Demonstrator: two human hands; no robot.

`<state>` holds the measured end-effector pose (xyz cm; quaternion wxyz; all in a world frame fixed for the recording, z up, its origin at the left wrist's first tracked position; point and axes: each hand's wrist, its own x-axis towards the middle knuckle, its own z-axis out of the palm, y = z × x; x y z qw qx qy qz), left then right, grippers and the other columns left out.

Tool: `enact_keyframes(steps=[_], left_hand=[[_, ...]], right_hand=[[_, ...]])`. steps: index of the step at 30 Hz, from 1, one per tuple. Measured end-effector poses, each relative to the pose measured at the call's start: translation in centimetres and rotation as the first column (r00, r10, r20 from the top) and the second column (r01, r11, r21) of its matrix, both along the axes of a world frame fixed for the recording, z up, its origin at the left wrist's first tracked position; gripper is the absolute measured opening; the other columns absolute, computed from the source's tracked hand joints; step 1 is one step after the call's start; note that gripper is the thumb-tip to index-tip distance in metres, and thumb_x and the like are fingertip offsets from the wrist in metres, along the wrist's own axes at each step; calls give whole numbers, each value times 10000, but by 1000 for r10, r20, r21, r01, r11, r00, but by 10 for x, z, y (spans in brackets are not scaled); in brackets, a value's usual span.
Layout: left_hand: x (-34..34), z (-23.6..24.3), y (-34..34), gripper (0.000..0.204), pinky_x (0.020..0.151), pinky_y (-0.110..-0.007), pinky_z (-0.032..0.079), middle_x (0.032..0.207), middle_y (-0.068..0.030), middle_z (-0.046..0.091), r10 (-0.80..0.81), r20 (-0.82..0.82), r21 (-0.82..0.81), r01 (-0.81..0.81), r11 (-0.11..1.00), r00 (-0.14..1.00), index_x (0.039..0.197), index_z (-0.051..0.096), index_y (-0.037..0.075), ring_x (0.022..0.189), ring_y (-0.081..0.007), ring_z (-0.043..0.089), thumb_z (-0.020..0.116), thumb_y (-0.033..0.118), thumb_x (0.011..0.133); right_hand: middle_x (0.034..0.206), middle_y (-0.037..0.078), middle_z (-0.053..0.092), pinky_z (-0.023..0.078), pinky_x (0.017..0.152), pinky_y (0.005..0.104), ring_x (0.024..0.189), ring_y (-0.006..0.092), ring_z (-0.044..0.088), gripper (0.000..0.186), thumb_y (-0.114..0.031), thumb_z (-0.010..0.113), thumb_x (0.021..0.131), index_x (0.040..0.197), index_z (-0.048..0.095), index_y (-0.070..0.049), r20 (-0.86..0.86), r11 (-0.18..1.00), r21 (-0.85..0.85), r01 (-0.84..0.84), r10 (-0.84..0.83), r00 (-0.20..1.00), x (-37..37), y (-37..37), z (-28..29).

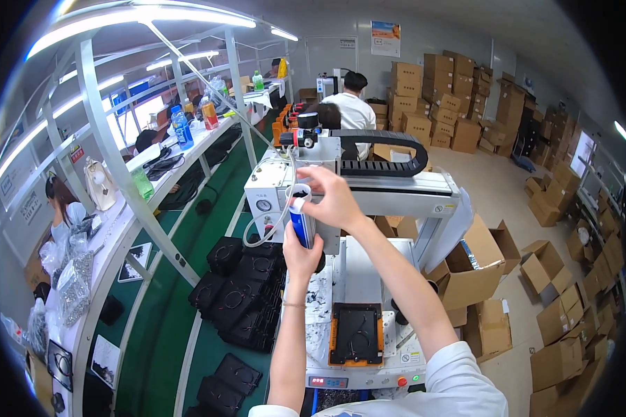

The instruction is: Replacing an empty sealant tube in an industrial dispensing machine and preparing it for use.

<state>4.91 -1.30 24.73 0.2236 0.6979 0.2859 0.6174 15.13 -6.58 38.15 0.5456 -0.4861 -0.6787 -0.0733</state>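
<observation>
A blue cylinder with a pale, open-looking top (299, 221) stands upright in front of the machine's white control box (261, 191). My left hand (302, 258) is closed around its lower part. Up at the rim, my right hand (332, 200) grips the cylinder's top between thumb and curled fingers; dark material shows just inside. A clear hose (266, 242) loops beside it from the box. Below my hands, a black square part with a thin wire (355, 335) lies in an orange-edged fixture on the machine bed.
Stacked black parts (240, 292) lie on the green surface to the left. A black cable chain (389, 167) tops the gantry. Open cartons (469, 267) stand to the right. Bottles (182, 128) sit on the left bench. A person in white (358, 115) is beyond the machine.
</observation>
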Motion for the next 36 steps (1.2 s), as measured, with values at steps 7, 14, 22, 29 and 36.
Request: enact_keyframes(steps=[7, 14, 22, 29, 36], left_hand=[[13, 13, -29, 459, 656, -449, 488, 897, -167, 554, 207, -124, -26, -212, 977, 970, 985, 490, -8, 809, -389, 595, 769, 248, 725], [16, 18, -27, 572, 649, -485, 474, 920, -127, 485, 459, -187, -70, -478, 876, 868, 885, 429, 40, 848, -370, 563, 818, 381, 641], [-24, -10, 21, 749, 819, -379, 482, 1086, -148, 550, -196, -178, -110, 178, 978, 964, 1244, 461, -24, 916, -285, 578, 834, 183, 627], [-29, -3, 18, 577, 774, -331, 513, 1001, -125, 629, -416, 21, -254, 407, 877, 909, 1112, 543, -32, 868, -207, 629, 824, 80, 621], [-5, 11, -11, 628, 800, -335, 492, 1049, -145, 564, 55, -287, -88, -83, 993, 956, 1039, 585, -51, 912, -231, 593, 876, 272, 586]], right_hand=[[1028, 133, 646, 544, 737, 316, 860, 193, 675, 506, -256, 774, 754, 1152, 580, -10, -30, 984, -63, 164, -166, 986, 8, -45, -24], [653, 165, 655, 544, 604, 417, 656, 347, 676, 699, -676, 666, 653, 855, 676, -7, 438, 799, -256, 544, -406, 802, -13, -15, 16], [747, 179, 682, 544, 708, 419, 753, 329, 685, 599, -604, 614, 699, 767, 701, -15, 719, 813, -287, 506, -165, 675, -10, 16, 47], [1033, 148, 689, 518, 837, 387, 972, 298, 662, 627, -589, 614, 695, 1054, 695, -80, 713, 670, -510, 539, -20, 701, -22, 13, 70], [991, 130, 692, 506, 864, 387, 975, 294, 654, 536, -448, 689, 716, 1116, 654, -92, 665, 700, -572, 428, 91, 741, 9, 26, 58]])
